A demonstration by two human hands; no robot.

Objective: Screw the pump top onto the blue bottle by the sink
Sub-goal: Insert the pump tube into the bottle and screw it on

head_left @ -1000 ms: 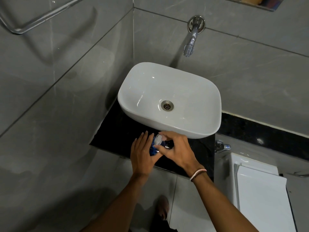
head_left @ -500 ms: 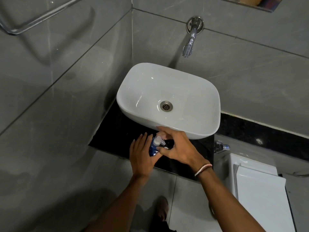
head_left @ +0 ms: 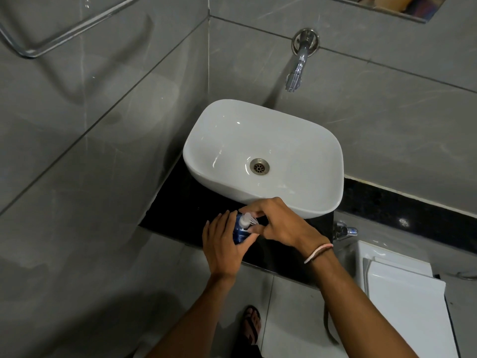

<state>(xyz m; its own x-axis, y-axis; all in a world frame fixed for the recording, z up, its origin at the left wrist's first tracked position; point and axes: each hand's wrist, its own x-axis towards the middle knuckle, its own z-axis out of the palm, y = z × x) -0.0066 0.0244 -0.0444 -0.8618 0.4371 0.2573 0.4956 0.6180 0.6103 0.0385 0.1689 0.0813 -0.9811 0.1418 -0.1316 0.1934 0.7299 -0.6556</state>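
Observation:
A small blue bottle [head_left: 238, 232] stands on the black counter [head_left: 180, 210] in front of the white sink [head_left: 296, 200]. My left hand [head_left: 223, 245] wraps around its left side and holds it upright. A white pump top [head_left: 245, 220] sits on the bottle's neck. My right hand [head_left: 278, 224] comes in from the right, thumb and fingertips pinched around the pump top. Most of the bottle is hidden by my hands.
A chrome tap [head_left: 296, 73] juts from the grey tiled wall above the sink. A white toilet cistern [head_left: 405, 293] and a small chrome valve [head_left: 344, 231] are at the right. A towel rail [head_left: 59, 29] hangs upper left. My sandalled foot [head_left: 251, 324] is on the floor.
My right hand has turned on the pump top, its fingers moving round the top and the wrist swinging right. The left hand has kept hold of the bottle in place.

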